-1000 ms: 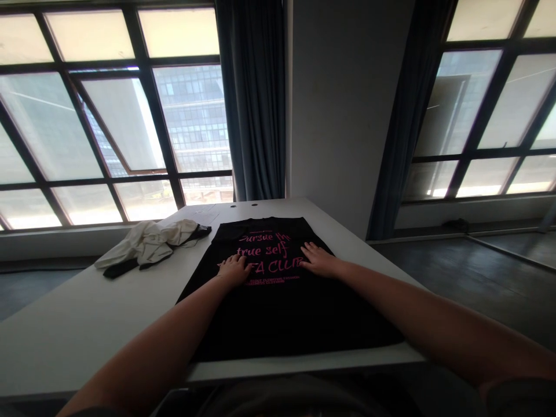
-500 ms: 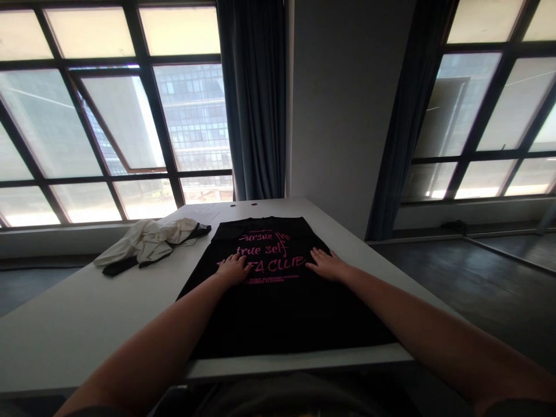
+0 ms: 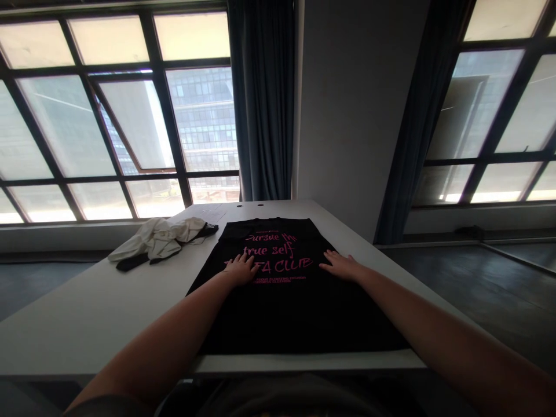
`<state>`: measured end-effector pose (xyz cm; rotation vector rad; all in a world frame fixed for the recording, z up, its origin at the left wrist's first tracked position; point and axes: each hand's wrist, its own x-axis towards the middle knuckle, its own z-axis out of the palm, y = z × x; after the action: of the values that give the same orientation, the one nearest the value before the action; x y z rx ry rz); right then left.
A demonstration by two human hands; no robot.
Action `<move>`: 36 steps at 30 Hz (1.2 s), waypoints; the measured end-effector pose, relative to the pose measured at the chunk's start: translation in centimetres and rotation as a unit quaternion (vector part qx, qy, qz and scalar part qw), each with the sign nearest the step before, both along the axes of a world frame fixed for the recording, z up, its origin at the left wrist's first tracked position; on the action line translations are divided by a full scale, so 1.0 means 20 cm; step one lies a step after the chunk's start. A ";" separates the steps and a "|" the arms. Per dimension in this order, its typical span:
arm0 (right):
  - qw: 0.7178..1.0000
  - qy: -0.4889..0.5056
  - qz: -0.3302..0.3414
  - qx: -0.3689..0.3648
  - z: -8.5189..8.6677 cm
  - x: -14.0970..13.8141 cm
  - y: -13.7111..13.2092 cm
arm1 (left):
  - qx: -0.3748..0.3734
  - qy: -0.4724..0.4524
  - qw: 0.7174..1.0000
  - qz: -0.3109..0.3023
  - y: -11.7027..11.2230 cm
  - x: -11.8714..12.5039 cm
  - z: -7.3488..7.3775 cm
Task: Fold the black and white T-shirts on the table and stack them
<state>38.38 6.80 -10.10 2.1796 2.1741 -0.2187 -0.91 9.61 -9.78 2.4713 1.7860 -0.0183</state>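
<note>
A black T-shirt [image 3: 304,318] lies flat on the white table in front of me, with pink lettering across its upper half. No sleeves can be made out at its sides. My left hand [image 3: 241,270] rests open on the cloth, fingers spread, covering part of the third line of print. Just right of that line's end, my right hand [image 3: 342,267] lies open near the shirt's right edge, palm down. Neither hand grips anything.
A crumpled white and black garment [image 3: 163,238] lies on the white table [image 3: 108,324] to the left. Two small dark round spots [image 3: 260,205] show at the far end. Beyond stand a blue curtain [image 3: 263,104], a pillar [image 3: 347,116] and windows.
The view has turned slightly left, so everything appears farther right. My right hand has slid a little outward from the lettering; my left hand stays in place on the shirt.
</note>
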 end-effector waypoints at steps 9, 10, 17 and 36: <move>1.000 0.011 0.006 -0.008 0.02 0.02 0.00 | 0.010 0.008 1.000 -0.008 0.03 -0.01 -0.02; 1.000 0.012 0.008 -0.007 0.01 0.03 0.01 | 0.012 0.009 1.000 -0.008 0.03 -0.01 -0.02; 1.000 0.017 0.014 -0.002 0.00 0.04 0.02 | 0.032 0.017 0.999 -0.018 0.07 -0.03 -0.04; 0.999 0.021 0.024 0.025 0.00 0.04 0.00 | 0.140 -0.039 0.986 0.078 0.69 -0.24 -0.07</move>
<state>39.18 6.87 -10.07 2.1639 2.2749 -0.2122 -5.73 23.34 -11.25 2.4559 2.0680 0.3603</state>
